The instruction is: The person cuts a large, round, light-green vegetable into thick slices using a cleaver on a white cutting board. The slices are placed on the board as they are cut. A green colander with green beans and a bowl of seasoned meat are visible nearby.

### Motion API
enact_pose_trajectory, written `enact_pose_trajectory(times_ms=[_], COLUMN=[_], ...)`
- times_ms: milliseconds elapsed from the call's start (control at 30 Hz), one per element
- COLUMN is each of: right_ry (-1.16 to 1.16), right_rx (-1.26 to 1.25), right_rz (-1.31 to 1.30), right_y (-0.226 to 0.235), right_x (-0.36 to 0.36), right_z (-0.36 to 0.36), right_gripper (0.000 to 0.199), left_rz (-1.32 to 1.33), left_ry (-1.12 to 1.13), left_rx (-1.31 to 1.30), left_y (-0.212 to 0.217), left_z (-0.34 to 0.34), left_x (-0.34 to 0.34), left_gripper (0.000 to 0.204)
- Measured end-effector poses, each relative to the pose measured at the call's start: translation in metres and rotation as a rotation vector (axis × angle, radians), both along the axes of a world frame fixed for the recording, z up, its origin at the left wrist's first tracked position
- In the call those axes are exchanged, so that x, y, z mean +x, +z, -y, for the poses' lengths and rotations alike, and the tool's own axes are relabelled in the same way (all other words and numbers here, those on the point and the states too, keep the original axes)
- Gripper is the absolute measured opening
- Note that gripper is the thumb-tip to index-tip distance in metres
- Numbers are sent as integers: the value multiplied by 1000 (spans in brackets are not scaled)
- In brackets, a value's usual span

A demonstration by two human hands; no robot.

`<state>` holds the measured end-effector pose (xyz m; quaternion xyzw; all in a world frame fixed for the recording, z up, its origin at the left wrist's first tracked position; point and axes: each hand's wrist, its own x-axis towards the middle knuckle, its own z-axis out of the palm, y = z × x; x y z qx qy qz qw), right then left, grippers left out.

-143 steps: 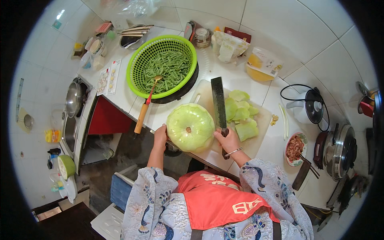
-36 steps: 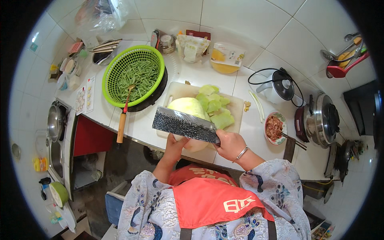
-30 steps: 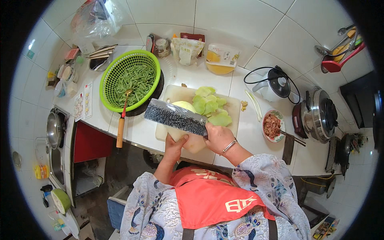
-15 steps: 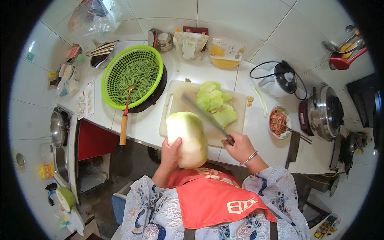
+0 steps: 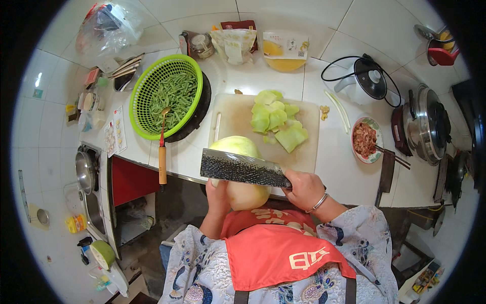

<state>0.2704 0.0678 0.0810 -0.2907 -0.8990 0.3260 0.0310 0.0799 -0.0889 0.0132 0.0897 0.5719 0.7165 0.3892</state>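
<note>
- In the head view, the blade of the cleaver (image 5: 243, 167) had just changed place: half a second earlier it pointed away over the board (image 5: 237, 117), blurred and almost edge-on, to the right of the gourd (image 5: 248, 196); now it lay broadside across the gourd's middle, its free end to the left.
- The gourd had tipped too, its far end now leaning over the near edge of the board. Taken together, blade and gourd seemed lined up for cutting work, though whether the edge touched the surface could not be told.
- The slices (image 5: 276, 119) lay in a heap on the board's right half, well clear of the blade.
- The right hand (image 5: 305, 190) was wrapped round the cleaver's handle, to the right of the gourd, with no gap showing in its grip.
- The left hand (image 5: 217, 195) had hold of the gourd by its near left side, spread to its curve; the blade and the gourd hid most of the fingers, so how far round they reached could not be told.
- The gourd thus lay between the two hands, against the left and just left of the right, its near end past the counter's edge, above the apron (image 5: 283, 253).
</note>
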Motion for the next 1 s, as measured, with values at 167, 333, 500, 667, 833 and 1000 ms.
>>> enact_pose_trajectory(times_ms=[167,333,500,667,833,1000], right_ry=[43,58,46,47,2,25], right_rx=[4,-8,-6,-19,-67,-65], right_rz=[55,132,187,161,262,272], right_y=[5,5,4,7,11,16], right_x=[-3,-6,-37,-12,-34,-21], right_z=[-3,-2,-4,-8,-14,-18], right_gripper=[18,14,16,17,16,16], left_rz=[-169,-242,-59,-96,-32,-101], left_ry=[-27,-36,79,41,127,70], left_rx=[-162,-171,-127,-103,-80,-74], left_y=[-5,7,4,-1,-14,-8], left_z=[7,0,-4,-7,-5,-6], left_x=[-3,-1,2,2,-10,-12], left_gripper=[58,48,31,29,32,36])
